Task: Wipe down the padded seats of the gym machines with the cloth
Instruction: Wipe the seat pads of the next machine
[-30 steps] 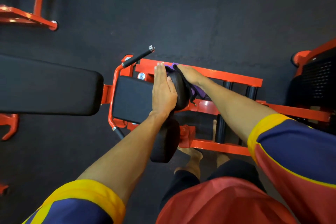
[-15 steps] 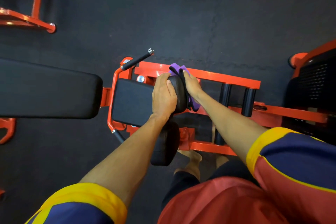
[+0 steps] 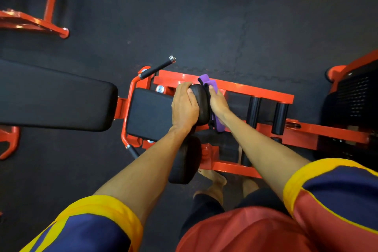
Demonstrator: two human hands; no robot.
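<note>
Cloth (image 3: 206, 81) squeezed between right hand (image 3: 217, 102) and top pad (image 3: 199, 100), left hand (image 3: 185, 106) on the other side.
Quick count: two hands, one purple cloth, two oval pads, one seat (image 3: 149, 112), one long bench (image 3: 55, 96), two black rollers (image 3: 253, 108), two bare feet (image 3: 216, 180). Left hand grips the top pad, fingers curled over its far end, thumb on the face. Right hand pinches the cloth flat against the pad's right side, and the cloth pokes out past the fingertips and hangs below the wrist. Lower pad (image 3: 184, 161) sits untouched, closer to the feet. Compared with a second ago, the left hand was lying flat with straight fingers and now it's wrapped on, and the right hand and cloth have slid further up the pad.
</note>
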